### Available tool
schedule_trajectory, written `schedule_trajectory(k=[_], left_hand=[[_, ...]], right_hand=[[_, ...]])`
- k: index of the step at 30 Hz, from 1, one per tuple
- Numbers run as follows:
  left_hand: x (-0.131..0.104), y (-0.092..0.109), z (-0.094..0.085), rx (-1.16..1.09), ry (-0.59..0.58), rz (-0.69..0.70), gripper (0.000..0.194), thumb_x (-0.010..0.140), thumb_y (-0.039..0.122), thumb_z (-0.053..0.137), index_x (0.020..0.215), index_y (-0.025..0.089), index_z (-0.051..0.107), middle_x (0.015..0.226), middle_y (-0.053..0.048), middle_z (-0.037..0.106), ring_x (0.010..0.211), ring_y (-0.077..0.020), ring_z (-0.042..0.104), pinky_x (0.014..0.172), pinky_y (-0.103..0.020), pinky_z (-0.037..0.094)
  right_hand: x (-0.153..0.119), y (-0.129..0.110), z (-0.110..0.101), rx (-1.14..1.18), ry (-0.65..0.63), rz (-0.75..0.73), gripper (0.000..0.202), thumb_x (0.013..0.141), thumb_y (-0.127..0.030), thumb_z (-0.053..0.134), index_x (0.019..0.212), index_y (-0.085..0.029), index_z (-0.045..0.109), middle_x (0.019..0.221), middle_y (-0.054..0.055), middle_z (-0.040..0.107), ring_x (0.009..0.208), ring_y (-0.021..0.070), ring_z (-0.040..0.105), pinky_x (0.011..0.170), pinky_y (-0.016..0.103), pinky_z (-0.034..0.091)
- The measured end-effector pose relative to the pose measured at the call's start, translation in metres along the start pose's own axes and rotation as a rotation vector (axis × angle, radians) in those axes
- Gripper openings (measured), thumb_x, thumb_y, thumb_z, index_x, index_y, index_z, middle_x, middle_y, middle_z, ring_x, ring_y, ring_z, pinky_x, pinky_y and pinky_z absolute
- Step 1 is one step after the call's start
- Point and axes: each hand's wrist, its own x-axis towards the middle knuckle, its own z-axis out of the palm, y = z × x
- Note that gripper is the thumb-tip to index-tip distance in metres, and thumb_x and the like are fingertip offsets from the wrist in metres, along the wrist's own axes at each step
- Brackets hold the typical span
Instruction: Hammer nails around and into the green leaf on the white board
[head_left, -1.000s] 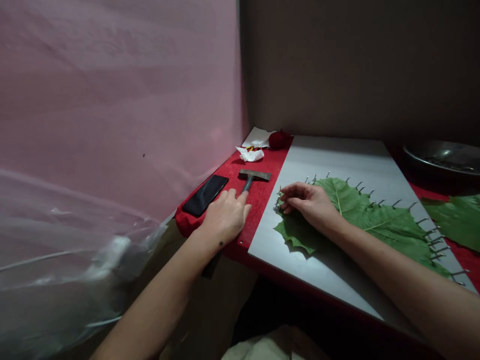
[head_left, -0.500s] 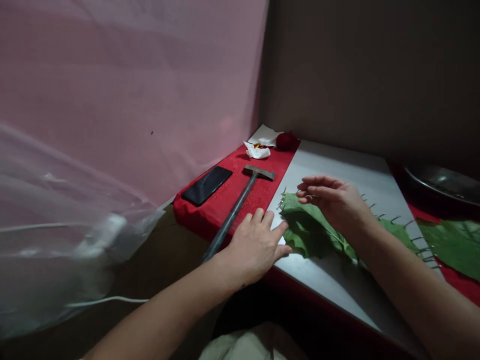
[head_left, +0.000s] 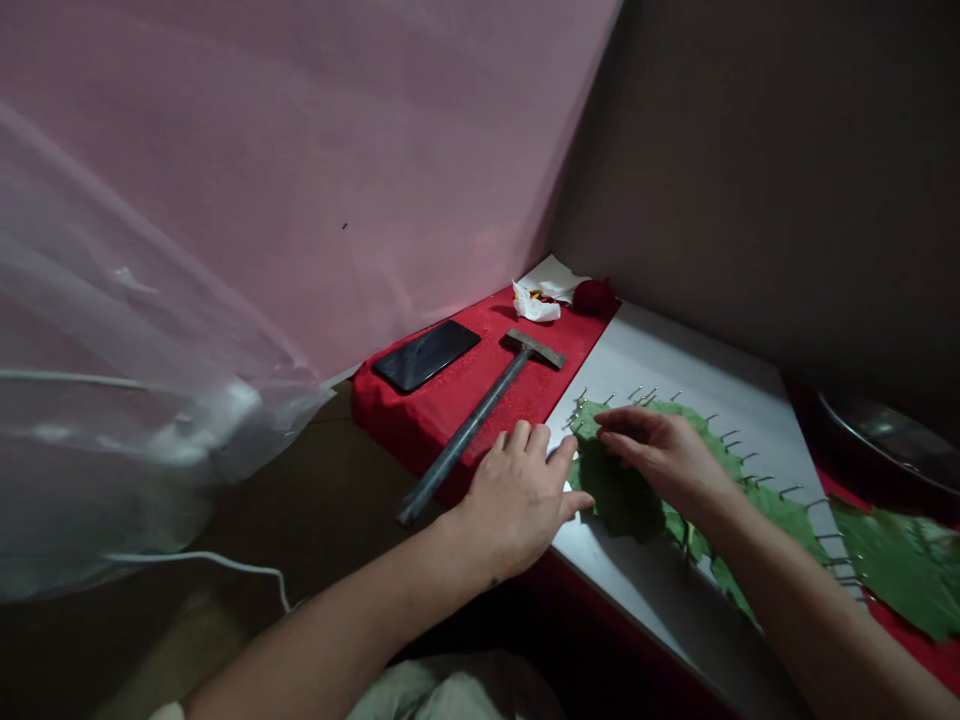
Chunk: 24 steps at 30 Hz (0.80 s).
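Note:
A large green leaf (head_left: 622, 493) lies over the white board (head_left: 667, 340), within a curved row of several nails (head_left: 729, 438) standing in the board. My left hand (head_left: 525, 495) rests at the board's left edge with fingers spread, its thumb beside the leaf's near edge. Over the leaf's left end is my right hand (head_left: 671, 455), with fingers stretched forward and a gap between thumb and fingers. Its fingertips touch or hover just above the leaf; I cannot tell which. My right forearm hides part of the leaves.
On the red cloth (head_left: 480, 440) lie a hammer (head_left: 480, 420), a black phone (head_left: 427, 355), crumpled white paper (head_left: 536, 305) and a dark red ball (head_left: 594, 297). Another leaf (head_left: 900, 570) and a metal pan (head_left: 892, 435) are at the right. Plastic sheeting (head_left: 187, 300) hangs at the left.
My right hand has come down and slightly nearer the leaf, and nails behind it now show. The leaf's raised far part now lies flatter. My left hand stays at the board's edge.

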Motion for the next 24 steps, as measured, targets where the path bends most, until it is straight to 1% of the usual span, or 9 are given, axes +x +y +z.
schedule_trajectory(k=[3,6,11,15,17,19,20,22,24], left_hand=[[0.001,0.000,0.006,-0.031,0.028,-0.049,0.059,0.087,0.053,0.048,0.132,0.015,0.048,0.112,-0.015,0.056,0.101,-0.0308,0.050,0.084,-0.043,0.046],[0.000,0.000,0.010,-0.055,0.044,-0.065,0.059,0.087,0.053,0.046,0.132,0.015,0.048,0.115,-0.015,0.056,0.102,-0.0309,0.050,0.087,-0.044,0.044],[0.000,-0.001,0.011,-0.068,0.047,-0.066,0.056,0.086,0.052,0.049,0.126,0.013,0.053,0.112,-0.015,0.057,0.098,-0.0312,0.051,0.085,-0.044,0.044],[0.002,-0.001,0.006,-0.062,0.039,-0.072,0.053,0.087,0.050,0.049,0.124,0.012,0.054,0.110,-0.014,0.058,0.096,-0.0315,0.052,0.084,-0.045,0.044],[0.004,-0.002,0.003,-0.061,0.031,-0.073,0.047,0.090,0.044,0.046,0.123,0.013,0.054,0.106,-0.014,0.059,0.094,-0.0311,0.053,0.082,-0.044,0.045],[0.008,-0.003,0.001,-0.056,0.025,-0.085,0.036,0.093,0.029,0.041,0.121,0.012,0.055,0.102,-0.014,0.059,0.091,-0.0302,0.054,0.080,-0.043,0.046],[0.010,-0.003,0.000,-0.054,0.023,-0.091,0.034,0.092,0.021,0.038,0.120,0.011,0.055,0.101,-0.014,0.059,0.090,-0.0299,0.054,0.079,-0.042,0.046],[0.015,-0.004,0.001,-0.053,0.020,-0.100,0.036,0.089,0.009,0.035,0.118,0.011,0.057,0.100,-0.013,0.060,0.090,-0.0296,0.055,0.077,-0.041,0.046],[0.019,-0.005,0.002,-0.055,0.018,-0.100,0.037,0.087,0.007,0.034,0.115,0.013,0.058,0.101,-0.012,0.060,0.090,-0.0292,0.055,0.077,-0.040,0.047]], right_hand=[[0.002,0.002,0.011,-0.107,0.009,-0.026,0.022,0.072,-0.029,0.060,0.090,-0.018,0.069,0.079,0.005,0.071,0.069,0.0183,0.063,0.063,0.032,0.049],[0.004,0.000,0.016,-0.173,0.033,-0.046,0.022,0.072,-0.029,0.058,0.089,-0.018,0.068,0.080,0.005,0.071,0.072,0.0193,0.064,0.069,0.034,0.049],[0.004,0.002,0.019,-0.167,0.045,-0.071,0.022,0.070,-0.029,0.059,0.087,-0.019,0.066,0.079,0.005,0.069,0.071,0.0187,0.063,0.068,0.034,0.049],[0.005,0.006,0.022,-0.148,0.040,-0.066,0.023,0.068,-0.033,0.061,0.086,-0.018,0.064,0.074,0.004,0.066,0.066,0.0171,0.060,0.065,0.031,0.047],[0.005,0.006,0.024,-0.169,0.058,-0.087,0.022,0.070,-0.035,0.061,0.084,-0.018,0.063,0.073,0.004,0.065,0.064,0.0165,0.058,0.063,0.031,0.046],[0.005,0.006,0.026,-0.182,0.088,-0.110,0.020,0.071,-0.035,0.061,0.082,-0.019,0.063,0.072,0.003,0.065,0.064,0.0162,0.057,0.063,0.030,0.045],[0.005,0.006,0.028,-0.181,0.108,-0.124,0.019,0.071,-0.035,0.061,0.080,-0.019,0.063,0.071,0.003,0.064,0.063,0.0161,0.057,0.062,0.030,0.045],[0.004,0.006,0.030,-0.176,0.149,-0.157,0.017,0.072,-0.035,0.060,0.079,-0.019,0.062,0.071,0.003,0.064,0.064,0.0159,0.056,0.063,0.030,0.044],[0.004,0.008,0.032,-0.164,0.177,-0.183,0.016,0.073,-0.033,0.059,0.078,-0.019,0.063,0.072,0.002,0.064,0.065,0.0156,0.056,0.064,0.029,0.044]])
